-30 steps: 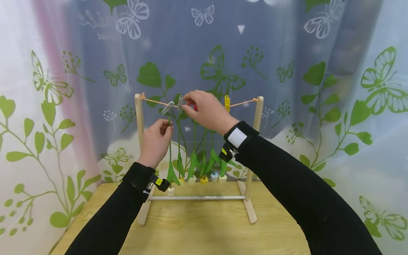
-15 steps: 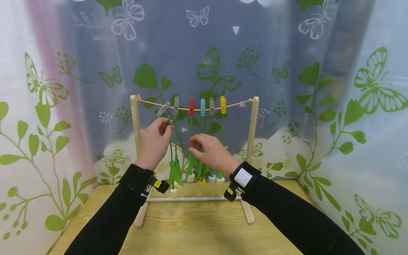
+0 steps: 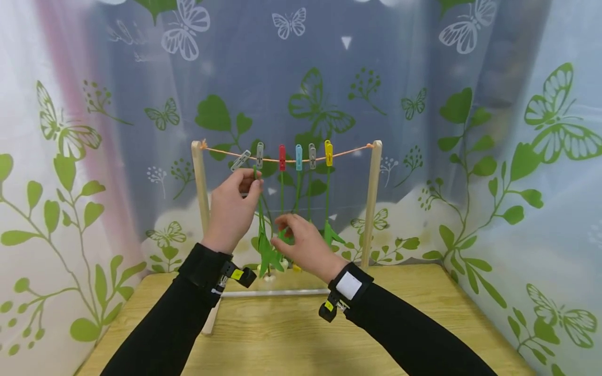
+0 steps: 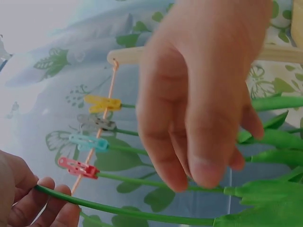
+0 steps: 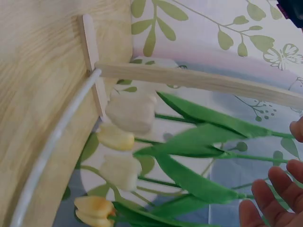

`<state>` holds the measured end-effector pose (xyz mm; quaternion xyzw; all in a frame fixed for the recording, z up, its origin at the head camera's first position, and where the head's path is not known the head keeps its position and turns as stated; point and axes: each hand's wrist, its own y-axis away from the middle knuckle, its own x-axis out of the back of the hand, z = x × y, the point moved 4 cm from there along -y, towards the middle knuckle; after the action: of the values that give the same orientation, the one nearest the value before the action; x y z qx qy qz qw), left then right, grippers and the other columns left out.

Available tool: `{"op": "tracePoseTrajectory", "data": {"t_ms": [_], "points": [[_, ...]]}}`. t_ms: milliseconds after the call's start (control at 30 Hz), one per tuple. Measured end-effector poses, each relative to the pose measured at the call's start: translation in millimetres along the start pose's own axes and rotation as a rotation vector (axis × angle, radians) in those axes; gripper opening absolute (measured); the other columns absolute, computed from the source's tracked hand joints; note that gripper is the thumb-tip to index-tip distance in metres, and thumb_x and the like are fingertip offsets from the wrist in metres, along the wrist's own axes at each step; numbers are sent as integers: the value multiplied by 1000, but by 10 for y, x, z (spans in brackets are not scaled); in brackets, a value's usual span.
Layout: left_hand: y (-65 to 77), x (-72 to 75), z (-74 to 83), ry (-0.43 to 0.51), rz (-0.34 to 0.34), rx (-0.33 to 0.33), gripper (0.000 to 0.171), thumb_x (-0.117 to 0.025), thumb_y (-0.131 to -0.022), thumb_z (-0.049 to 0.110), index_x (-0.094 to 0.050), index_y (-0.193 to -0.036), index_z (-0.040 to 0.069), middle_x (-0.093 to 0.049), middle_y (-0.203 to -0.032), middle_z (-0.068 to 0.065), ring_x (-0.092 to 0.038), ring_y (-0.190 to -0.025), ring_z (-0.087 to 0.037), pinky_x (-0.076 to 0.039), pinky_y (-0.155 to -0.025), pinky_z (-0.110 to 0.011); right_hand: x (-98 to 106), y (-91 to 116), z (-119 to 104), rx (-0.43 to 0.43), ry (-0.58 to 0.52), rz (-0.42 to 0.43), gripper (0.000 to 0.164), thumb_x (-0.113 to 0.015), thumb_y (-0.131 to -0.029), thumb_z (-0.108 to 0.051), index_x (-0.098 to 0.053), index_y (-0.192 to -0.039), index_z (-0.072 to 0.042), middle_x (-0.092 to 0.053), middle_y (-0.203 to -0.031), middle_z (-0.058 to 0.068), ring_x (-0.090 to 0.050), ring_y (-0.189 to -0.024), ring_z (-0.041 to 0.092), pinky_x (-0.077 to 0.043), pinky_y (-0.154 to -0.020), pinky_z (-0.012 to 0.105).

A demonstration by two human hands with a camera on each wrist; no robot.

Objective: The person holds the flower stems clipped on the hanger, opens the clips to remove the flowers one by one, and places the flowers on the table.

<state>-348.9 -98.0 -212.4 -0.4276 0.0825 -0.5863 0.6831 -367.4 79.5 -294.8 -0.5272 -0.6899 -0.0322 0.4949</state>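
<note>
My left hand [image 3: 232,209] pinches an artificial tulip by the top of its green stem [image 4: 128,215], just below the grey clothespins at the left of the line. The flower hangs head down; its white bloom [image 3: 269,278] is low, over the table. My right hand [image 3: 308,245] is lower, in front of the hanging tulips, fingers loosely bent and holding nothing. Along the orange string [image 3: 352,152] sit a tilted grey clothespin [image 3: 241,160], an upright grey one, a red clothespin [image 3: 282,157], a blue one, another grey one and a yellow clothespin [image 3: 328,153].
Wooden posts [image 3: 371,209] carry the string at both ends. A white rod [image 3: 277,293] joins their feet above the wooden table [image 3: 282,339]. Several clipped tulips hang upside down, one with a yellow bloom [image 5: 94,211]. A patterned curtain [image 3: 395,52] surrounds the table.
My right hand has dropped from the clothespins to the level of the leaves. My left hand has shifted slightly right and up, bringing the tulip close to its hanging neighbour.
</note>
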Motion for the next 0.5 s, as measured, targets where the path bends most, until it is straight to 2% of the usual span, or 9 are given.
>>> {"op": "tracePoseTrajectory", "data": {"t_ms": [100,267,500], "points": [[11,0,36,14,1,-13,33,-53,-119,24,-61,-147,9,-71,-135,-12,-70,-122,-24,-61,-107,-35,-52,7,-6,-6,-5,22,46,-73,-109,-28,-60,-148,-8,-69,-134,13,-70,-113,27,-63,-98,40],[19,-12,65,36,12,-19,33,-54,-118,23,-61,-146,7,-72,-134,-14,-71,-120,-23,-62,-106,-33,-132,45,-20,-10,47,76,43,-74,-108,-30,-65,-143,-6,-71,-127,11,-73,-107,30,-64,-91,38],[13,-22,72,51,36,-21,29,-57,-117,22,-64,-143,10,-74,-129,-10,-73,-115,-21,-64,-102,-31,-228,94,-21,-6,105,110,36,-74,-108,-30,-68,-137,-10,-73,-121,9,-69,-96,19,-62,-81,31]]}}
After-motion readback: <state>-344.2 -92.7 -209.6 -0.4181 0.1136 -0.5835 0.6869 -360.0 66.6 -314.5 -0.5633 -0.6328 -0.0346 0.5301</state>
